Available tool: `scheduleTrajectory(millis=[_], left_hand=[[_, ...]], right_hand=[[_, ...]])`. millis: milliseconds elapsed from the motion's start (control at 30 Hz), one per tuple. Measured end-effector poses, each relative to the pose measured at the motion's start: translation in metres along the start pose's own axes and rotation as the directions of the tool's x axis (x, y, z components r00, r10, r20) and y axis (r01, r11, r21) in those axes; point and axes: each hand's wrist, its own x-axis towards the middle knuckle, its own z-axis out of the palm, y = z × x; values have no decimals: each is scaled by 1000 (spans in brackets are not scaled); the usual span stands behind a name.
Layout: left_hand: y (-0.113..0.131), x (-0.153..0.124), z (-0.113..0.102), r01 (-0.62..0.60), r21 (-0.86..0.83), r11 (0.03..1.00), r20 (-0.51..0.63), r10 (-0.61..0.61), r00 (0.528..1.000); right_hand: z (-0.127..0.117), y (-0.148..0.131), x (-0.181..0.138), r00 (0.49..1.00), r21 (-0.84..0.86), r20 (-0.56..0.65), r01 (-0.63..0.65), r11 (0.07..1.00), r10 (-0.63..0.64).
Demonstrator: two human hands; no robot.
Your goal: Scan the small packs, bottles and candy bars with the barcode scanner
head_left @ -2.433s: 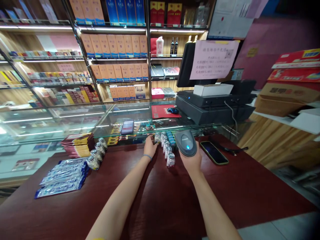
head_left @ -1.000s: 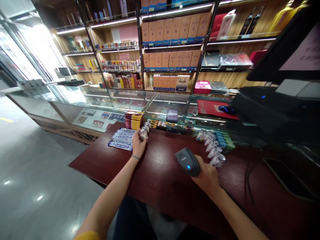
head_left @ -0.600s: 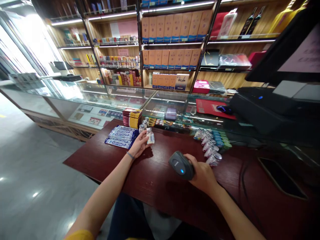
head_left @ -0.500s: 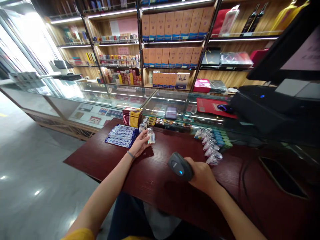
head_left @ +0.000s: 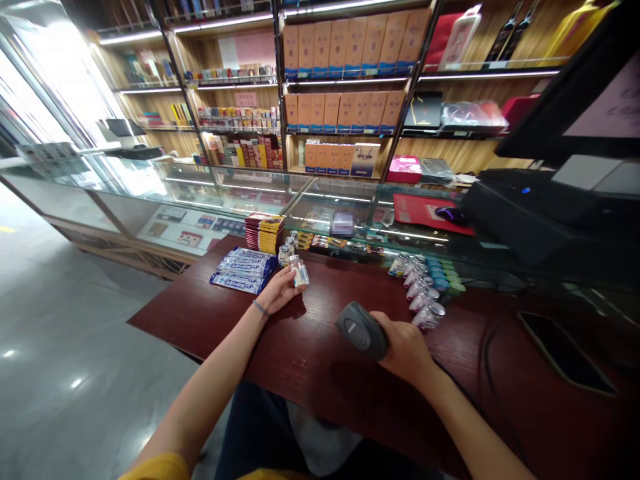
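My left hand [head_left: 280, 289] is closed around a small clear bottle [head_left: 299, 272] with a silvery cap and pale contents, tilted a little to the left over the dark red table [head_left: 310, 347]. Just behind it stand several similar small bottles [head_left: 284, 255]. In my right hand [head_left: 404, 345] is a dark grey barcode scanner [head_left: 361, 329], its head pointing left towards the bottle; no light shows on its top. To the right of the scanner, a row of several small bottles [head_left: 421, 295] runs along the table.
Blue-and-white packets [head_left: 243, 270] lie left, beside a stack of red-and-yellow packs [head_left: 264, 233]. Green and blue containers [head_left: 445, 273] stand right, near a phone [head_left: 567, 350] and a cable [head_left: 486, 363]. A glass display counter [head_left: 320, 200] borders the back; a dark checkout machine [head_left: 530, 220] rises at right.
The bottle in my left hand has tipped to the left. The blue light on top of the scanner has gone out. My right hand has hardly moved.
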Motion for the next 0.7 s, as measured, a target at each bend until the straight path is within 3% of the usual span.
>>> scheduleTrajectory(millis=[300, 700], left_hand=[[2, -3, 6, 58, -60, 997, 63, -54, 997], [-4, -4, 16, -23, 73, 997, 69, 18, 997]], right_hand=[[1, 1, 0, 1000, -11, -27, 5, 1000, -5], [-10, 12, -3, 991, -65, -103, -91, 994, 84]])
